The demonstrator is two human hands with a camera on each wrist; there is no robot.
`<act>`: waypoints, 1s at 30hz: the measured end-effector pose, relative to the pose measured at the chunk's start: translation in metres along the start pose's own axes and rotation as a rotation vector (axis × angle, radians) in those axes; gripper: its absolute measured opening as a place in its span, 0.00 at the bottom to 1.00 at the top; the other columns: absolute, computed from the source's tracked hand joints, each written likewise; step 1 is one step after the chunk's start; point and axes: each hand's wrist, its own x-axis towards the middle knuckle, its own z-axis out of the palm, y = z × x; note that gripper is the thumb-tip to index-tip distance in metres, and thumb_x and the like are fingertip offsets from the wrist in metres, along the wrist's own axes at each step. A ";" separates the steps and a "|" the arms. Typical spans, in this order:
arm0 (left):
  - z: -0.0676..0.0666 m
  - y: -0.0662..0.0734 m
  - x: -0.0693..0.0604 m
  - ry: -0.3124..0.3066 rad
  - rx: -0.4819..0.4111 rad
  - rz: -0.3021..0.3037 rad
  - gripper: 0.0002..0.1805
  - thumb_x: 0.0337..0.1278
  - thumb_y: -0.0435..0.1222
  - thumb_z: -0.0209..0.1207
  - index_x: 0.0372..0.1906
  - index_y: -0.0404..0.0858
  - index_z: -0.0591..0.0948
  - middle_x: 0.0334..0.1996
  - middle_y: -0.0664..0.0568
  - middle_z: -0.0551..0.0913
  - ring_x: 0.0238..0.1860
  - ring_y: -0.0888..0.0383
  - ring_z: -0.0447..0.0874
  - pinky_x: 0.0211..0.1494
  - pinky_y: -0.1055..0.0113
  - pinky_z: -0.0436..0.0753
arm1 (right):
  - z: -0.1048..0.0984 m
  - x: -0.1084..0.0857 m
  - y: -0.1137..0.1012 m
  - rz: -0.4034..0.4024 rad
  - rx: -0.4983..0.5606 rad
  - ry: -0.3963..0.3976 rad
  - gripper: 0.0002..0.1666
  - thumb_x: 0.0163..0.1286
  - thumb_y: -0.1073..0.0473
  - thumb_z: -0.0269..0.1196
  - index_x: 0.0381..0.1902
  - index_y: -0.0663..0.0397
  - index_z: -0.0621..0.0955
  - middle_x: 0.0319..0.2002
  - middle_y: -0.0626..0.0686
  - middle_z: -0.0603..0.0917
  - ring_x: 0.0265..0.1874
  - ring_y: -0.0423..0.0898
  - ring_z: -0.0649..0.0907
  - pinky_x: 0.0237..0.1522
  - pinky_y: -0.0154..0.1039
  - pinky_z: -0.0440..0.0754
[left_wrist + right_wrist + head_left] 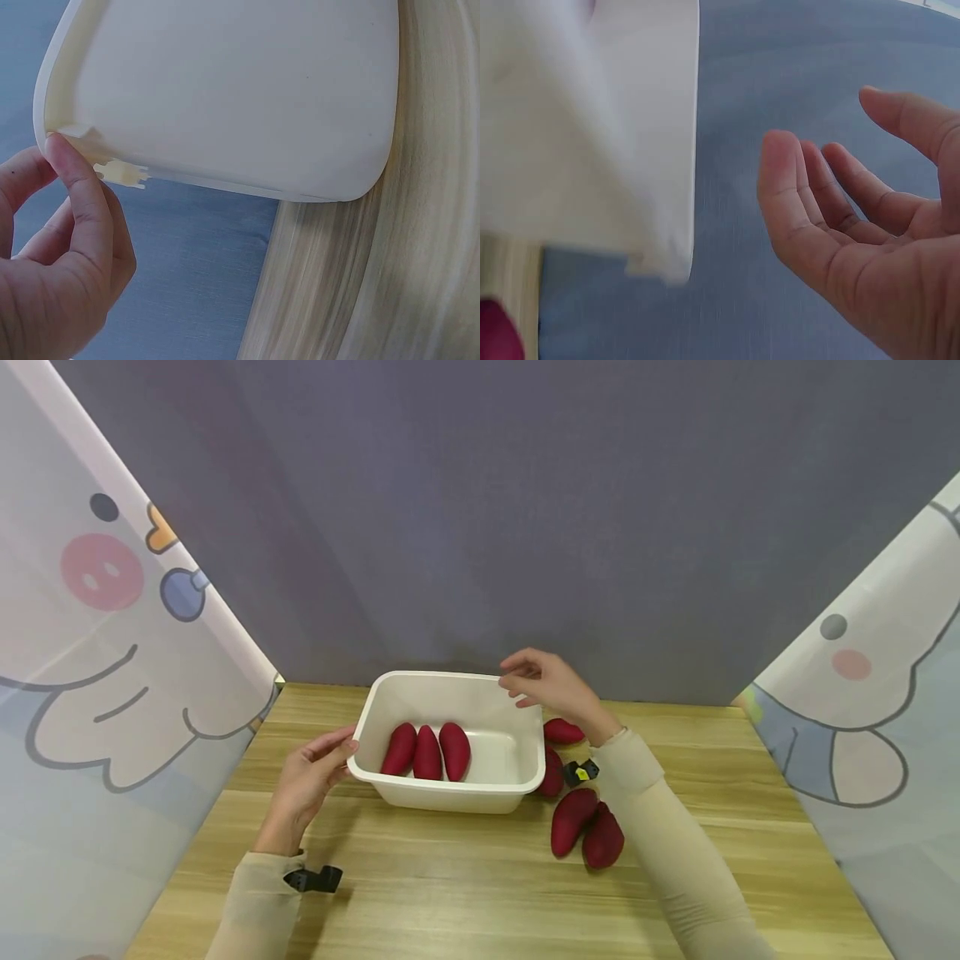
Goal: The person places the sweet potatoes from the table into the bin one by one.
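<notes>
A white plastic bin [450, 787] stands on the wooden table, three dark red sweet potatoes [427, 753] lying side by side in its left half. At its left end my left hand [303, 781] pinches the rim between thumb and fingers; in the left wrist view that hand [75, 240] grips the rim edge of the bin [240, 97]. Above the bin's back right corner is my right hand [551, 683], holding nothing. The right wrist view shows this hand [870, 217] with fingers loosely bent, apart from the bin wall [630, 135].
Several more sweet potatoes lie on the table [420, 885] right of the bin, one pair [573, 821] nearer the front, others close to the bin and below my right forearm. A grey curtain [480, 527] rises behind the table; patterned cloths hang at both sides.
</notes>
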 end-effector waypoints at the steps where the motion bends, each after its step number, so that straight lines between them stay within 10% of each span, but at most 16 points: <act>1: 0.000 0.000 0.000 -0.005 0.000 -0.001 0.19 0.63 0.33 0.67 0.58 0.35 0.83 0.48 0.50 0.85 0.42 0.56 0.85 0.42 0.71 0.85 | -0.004 -0.006 0.003 -0.003 -0.002 0.007 0.22 0.71 0.59 0.66 0.58 0.63 0.78 0.48 0.64 0.83 0.42 0.58 0.84 0.44 0.53 0.86; 13: 0.000 -0.001 0.001 0.012 -0.006 -0.009 0.21 0.63 0.33 0.67 0.59 0.33 0.82 0.47 0.49 0.85 0.40 0.57 0.84 0.40 0.70 0.85 | -0.044 -0.101 0.071 0.074 -0.110 0.103 0.22 0.73 0.60 0.65 0.57 0.69 0.76 0.47 0.65 0.82 0.38 0.53 0.84 0.38 0.48 0.88; 30: -0.001 -0.001 0.003 0.017 -0.022 -0.013 0.18 0.63 0.32 0.67 0.56 0.34 0.84 0.43 0.54 0.85 0.37 0.60 0.84 0.40 0.71 0.85 | -0.019 -0.193 0.146 0.358 -0.025 0.213 0.35 0.72 0.56 0.65 0.66 0.75 0.67 0.51 0.67 0.77 0.38 0.54 0.84 0.34 0.49 0.88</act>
